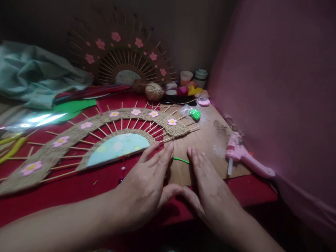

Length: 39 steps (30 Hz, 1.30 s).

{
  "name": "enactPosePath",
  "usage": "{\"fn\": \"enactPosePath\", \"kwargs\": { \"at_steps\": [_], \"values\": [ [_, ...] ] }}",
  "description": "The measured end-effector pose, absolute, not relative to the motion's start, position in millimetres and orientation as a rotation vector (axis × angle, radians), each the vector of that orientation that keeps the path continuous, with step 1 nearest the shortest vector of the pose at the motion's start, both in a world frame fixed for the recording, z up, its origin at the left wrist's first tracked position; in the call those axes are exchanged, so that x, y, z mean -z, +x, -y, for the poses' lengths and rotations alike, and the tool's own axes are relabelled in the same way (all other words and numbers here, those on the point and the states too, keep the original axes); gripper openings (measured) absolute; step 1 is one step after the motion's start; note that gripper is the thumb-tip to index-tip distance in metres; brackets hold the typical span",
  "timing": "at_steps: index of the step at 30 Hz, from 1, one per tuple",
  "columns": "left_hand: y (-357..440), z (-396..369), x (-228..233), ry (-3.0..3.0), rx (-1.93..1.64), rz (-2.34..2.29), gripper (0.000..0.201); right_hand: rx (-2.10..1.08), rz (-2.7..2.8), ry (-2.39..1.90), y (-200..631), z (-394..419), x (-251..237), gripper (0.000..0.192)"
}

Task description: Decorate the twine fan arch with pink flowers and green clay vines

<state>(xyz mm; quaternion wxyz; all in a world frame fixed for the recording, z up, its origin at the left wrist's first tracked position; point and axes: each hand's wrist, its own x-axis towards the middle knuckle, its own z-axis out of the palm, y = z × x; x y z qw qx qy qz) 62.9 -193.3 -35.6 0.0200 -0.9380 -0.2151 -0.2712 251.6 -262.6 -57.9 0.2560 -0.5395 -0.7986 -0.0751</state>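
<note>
A thin green strand of what looks like modelling clay [181, 160] lies on the wooden board [210, 140], its ends running under the fingers of both hands. My left hand [147, 178] rests with its fingers stretched out at the strand's left end, close to the woven fan's right side. Over the right end, my right hand [210, 185] is also flat with fingers extended. The two thumbs meet near the board's front edge. The woven twine fan [99, 122], with stick ribs, pink flowers and a pale blue half-round centre [118, 148], spreads to the left.
A pink glue gun [244, 155] lies at the board's right. Behind the fan's right end is a bag of green clay [194, 113]. A twine ball [154, 91], cups [201, 77] and a second fan [126, 52] stand farther back. Yellow-handled scissors [13, 148] lie far left.
</note>
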Motion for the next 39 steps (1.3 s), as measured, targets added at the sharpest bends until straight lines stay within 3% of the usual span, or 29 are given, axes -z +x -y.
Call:
{"fn": "enactPosePath", "kwargs": {
  "at_steps": [12,22,31,39],
  "values": [
    [63,194,33,-2.911,0.959,0.583,0.063,0.211,2.167,-1.492,250,264,61,0.084],
    [69,189,39,-3.019,0.726,0.615,0.078,0.203,2.143,-1.523,248,265,61,0.082],
    [64,184,34,-2.998,0.656,0.823,0.066,0.205,2.135,-1.519,248,264,60,0.074],
    [62,188,33,-2.942,0.758,0.700,0.064,0.166,2.136,-1.531,248,265,60,0.077]
  ]
}}
